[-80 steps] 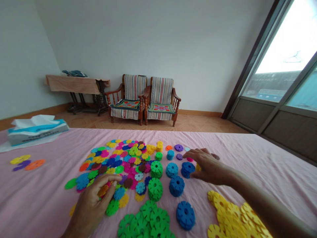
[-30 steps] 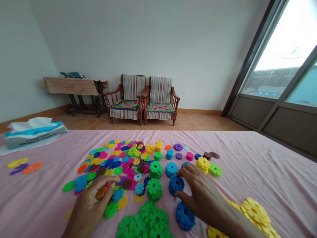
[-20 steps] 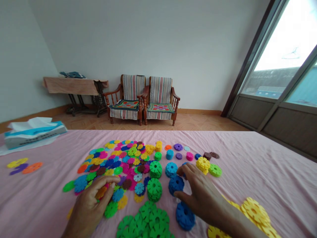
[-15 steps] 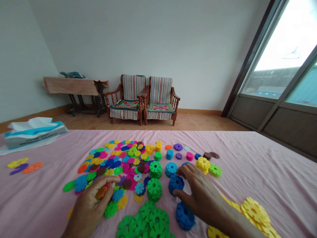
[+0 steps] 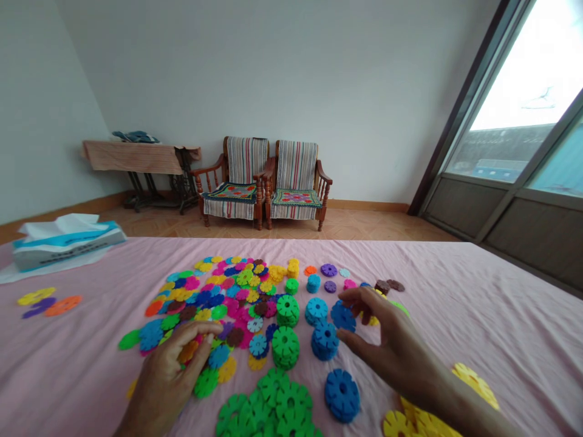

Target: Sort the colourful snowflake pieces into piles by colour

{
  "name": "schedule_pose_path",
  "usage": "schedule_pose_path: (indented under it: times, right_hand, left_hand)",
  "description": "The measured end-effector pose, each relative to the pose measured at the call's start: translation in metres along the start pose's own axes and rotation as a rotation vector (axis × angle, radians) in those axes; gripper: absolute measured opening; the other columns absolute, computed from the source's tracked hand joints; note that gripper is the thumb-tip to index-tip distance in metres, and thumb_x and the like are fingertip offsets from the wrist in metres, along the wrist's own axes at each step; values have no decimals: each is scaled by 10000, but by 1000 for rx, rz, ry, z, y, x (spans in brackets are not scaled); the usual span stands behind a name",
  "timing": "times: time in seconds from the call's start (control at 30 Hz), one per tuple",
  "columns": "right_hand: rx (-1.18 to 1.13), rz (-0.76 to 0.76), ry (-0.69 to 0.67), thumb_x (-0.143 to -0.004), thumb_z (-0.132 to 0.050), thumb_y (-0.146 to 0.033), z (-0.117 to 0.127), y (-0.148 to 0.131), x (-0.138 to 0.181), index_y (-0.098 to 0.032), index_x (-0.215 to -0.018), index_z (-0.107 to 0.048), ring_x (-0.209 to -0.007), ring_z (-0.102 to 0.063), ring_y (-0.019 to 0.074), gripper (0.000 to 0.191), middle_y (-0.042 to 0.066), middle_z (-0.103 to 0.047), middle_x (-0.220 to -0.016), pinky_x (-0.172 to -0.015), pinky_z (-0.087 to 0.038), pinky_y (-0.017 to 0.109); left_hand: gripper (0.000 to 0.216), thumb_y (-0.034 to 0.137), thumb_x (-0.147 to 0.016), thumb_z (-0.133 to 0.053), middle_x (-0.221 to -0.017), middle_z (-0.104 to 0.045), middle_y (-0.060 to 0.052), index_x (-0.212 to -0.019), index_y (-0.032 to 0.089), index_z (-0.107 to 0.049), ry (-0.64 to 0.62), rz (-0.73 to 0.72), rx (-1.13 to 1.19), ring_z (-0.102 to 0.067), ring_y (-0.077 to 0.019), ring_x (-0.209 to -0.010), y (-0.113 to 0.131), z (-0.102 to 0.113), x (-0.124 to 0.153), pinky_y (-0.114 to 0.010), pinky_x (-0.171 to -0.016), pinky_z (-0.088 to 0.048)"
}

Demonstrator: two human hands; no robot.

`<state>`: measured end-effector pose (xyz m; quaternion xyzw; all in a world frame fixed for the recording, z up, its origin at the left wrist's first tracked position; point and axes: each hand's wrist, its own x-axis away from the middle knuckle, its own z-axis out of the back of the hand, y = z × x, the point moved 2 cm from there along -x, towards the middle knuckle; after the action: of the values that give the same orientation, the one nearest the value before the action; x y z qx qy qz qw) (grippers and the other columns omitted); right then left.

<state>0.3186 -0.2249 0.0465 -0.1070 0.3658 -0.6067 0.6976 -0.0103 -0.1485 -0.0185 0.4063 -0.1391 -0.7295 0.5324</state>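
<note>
My left hand (image 5: 170, 364) is curled at the near edge of a pile of flower-shaped plastic discs (image 5: 207, 297). Its thumb and index finger come together around an orange disc (image 5: 189, 351), partly hidden by the fingers. My right hand (image 5: 382, 328) has its thumb and fingertips at opposite edges of a dark blue disc (image 5: 343, 316). Just left of it stands a blue disc stack (image 5: 325, 340) with a lighter blue top. A lighter blue stack (image 5: 316, 311) is behind that, and another blue stack (image 5: 341, 394) lies nearer me.
Green stacks (image 5: 285, 346) form a column left of the blue ones, with a loose green heap (image 5: 271, 406) in front. Yellow discs (image 5: 423, 419) lie beneath my right forearm. A tissue pack (image 5: 68, 246) sits far left on the pink cloth (image 5: 514, 340).
My right hand has moved slightly right and away from the blue stack. The stack's top now looks lighter blue, and a dark blue disc shows between my fingers. My left hand stays put.
</note>
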Motion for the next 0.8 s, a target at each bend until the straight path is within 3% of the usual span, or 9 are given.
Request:
schedule_pose_path:
  times: [0.17, 0.33, 0.53, 0.8]
  right_hand:
    - [46, 117, -95, -764, -639, -211, 1, -5, 30, -261, -1161, -507, -937, -633, 215, 421, 57, -644, -1092, -808, -530, 351]
    - [128, 198, -100, -690, -665, -155, -13, 0, 49, -270, -1210, -502, -1092, -610, 283, 557, 86, -631, -1212, -859, -533, 385]
    - [113, 166, -114, -623, -681, -104, -15, -8, 46, -269, -1081, -562, -963, -650, 273, 501, 60, -672, -1084, -768, -537, 361]
    - [113, 58, -64, -843, -566, -228, -2, 3, 26, -239, -1062, -568, -867, -628, 215, 219, 61, -641, -986, -761, -521, 365]
  left_hand:
    - [314, 505, -820, -536, -918, -769, -23, -857, 254, -721, 15, -20, -8, -717, -231, -892, 3, 0, -2, -286, -794, -567]
    - [305, 498, -815, -532, -915, -766, -14, -858, 259, -717, 9, -9, -9, -714, -229, -897, 3, 1, -2, -288, -802, -560]
    - [304, 495, -810, -536, -938, -764, -19, -877, 259, -716, -5, 3, -9, -711, -237, -906, 0, 0, -1, -312, -821, -554]
    - [302, 486, -820, -527, -950, -761, -29, -875, 253, -711, -14, 8, 1, -707, -243, -931, -1, -1, -2, -321, -847, -548]
